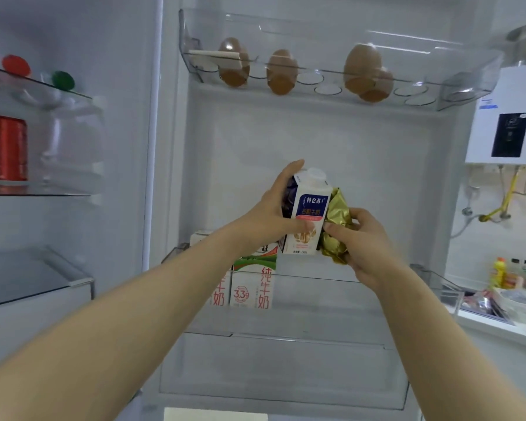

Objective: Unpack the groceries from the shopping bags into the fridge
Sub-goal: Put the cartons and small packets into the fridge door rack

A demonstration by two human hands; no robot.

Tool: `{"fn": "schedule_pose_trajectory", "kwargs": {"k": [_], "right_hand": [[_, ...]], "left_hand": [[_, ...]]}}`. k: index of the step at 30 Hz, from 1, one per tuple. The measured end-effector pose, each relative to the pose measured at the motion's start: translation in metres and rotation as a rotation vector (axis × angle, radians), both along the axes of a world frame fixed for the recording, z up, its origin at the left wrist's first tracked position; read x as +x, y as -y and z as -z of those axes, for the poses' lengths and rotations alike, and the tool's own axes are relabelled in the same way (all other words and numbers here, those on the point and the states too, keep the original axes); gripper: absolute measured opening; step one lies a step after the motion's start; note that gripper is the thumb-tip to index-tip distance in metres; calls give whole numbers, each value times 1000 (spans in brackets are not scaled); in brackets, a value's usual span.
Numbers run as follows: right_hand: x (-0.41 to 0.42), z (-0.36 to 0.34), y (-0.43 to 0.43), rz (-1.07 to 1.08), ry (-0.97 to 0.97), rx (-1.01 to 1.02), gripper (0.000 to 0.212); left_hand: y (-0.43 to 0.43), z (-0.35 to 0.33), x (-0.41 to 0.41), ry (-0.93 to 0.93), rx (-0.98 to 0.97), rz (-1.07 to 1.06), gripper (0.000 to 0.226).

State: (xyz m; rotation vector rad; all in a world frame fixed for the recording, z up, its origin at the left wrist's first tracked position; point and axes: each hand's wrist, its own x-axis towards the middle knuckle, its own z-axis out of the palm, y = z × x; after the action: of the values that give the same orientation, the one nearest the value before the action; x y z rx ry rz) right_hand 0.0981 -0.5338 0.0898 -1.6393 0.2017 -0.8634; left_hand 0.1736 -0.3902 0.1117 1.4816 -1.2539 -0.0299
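White carton [309, 212] in left hand [272, 215] — gold packet [338, 215] (crinkled) in right hand [369, 243]

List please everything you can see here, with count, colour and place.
eggs: about four, brown, top door shelf
tall milk cartons: at least two, white with red and green, middle door shelf
small carton: one, white and blue, above that shelf
foil packet: one, gold, beside the small carton
cans: at least two, red, left inner shelf
water heater: one, white, far right
left hand: one, holds the small carton
right hand: one, pinches the foil packet
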Motion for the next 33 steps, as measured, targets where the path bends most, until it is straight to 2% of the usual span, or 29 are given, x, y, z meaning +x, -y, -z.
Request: {"fn": "schedule_pose_trajectory", "kwargs": {"k": [7,12,18,24,30,33], "right_hand": [[-2,1,-1,-23,-46,14,32],[-1,1,-2,-21,-89,22,30],[-2,0,-2,3,-145,-16,25],[-1,-1,-1,12,-270,-146,29],[6,-1,1,23,-397,-309,34],[8,0,3,37,-496,-436,28]], "left_hand": [[1,6,8,30,39,-104,74],[-2,9,14,152,171,-269,78],[-3,16,14,308,361,-334,83],[4,21,12,638,594,-534,75],[4,23,17,678,582,-579,72],[5,24,18,712,571,-592,71]]}}
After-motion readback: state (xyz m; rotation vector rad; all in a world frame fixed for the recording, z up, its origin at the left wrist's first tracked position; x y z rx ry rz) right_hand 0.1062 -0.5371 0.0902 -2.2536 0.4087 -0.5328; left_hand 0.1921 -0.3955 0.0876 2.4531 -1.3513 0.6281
